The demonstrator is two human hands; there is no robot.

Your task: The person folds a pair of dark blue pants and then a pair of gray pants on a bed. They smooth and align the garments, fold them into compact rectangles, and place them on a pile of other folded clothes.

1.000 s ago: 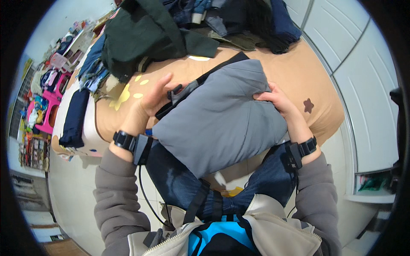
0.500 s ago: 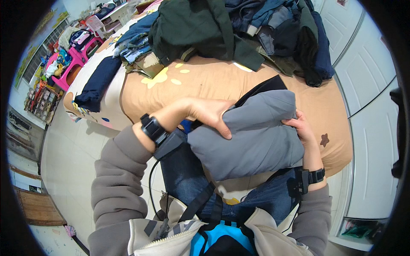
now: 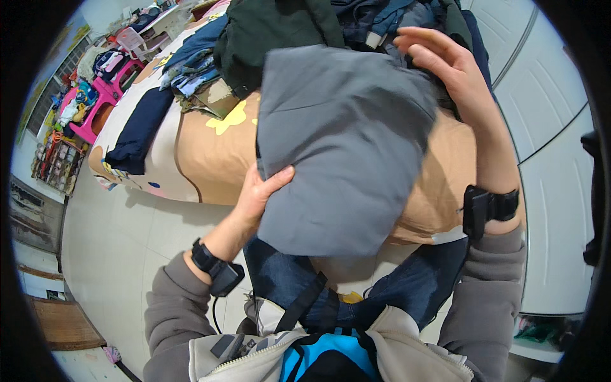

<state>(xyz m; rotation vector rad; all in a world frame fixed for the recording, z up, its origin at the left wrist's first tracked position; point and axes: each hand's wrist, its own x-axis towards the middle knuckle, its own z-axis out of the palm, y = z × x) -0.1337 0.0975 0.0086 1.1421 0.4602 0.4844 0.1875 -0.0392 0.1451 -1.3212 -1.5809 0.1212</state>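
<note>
A grey folded garment (image 3: 344,153) of smooth cloth is held up in front of me, over the bed's near edge. On its left edge my left hand (image 3: 259,194) grips it, thumb on the front face and the other fingers hidden behind. My right hand (image 3: 442,60) is raised past the cloth's upper right corner, off the garment, fingers stretched and the thumb apart. Behind that hand lies a pile of dark clothes (image 3: 356,16). I cannot tell which kind of garment the grey cloth is.
The bed's tan sheet (image 3: 207,149) carries a dark green garment (image 3: 273,38), folded blue and camouflage clothes (image 3: 197,89), and navy folded trousers (image 3: 143,130) at the left. White cupboard doors (image 3: 547,114) stand close on the right. Pink chairs (image 3: 102,105) are at the far left.
My right hand has let go of the grey garment and moved up and away. The garment has risen, now showing a broad flat face; my left hand has shifted left and down its edge.
</note>
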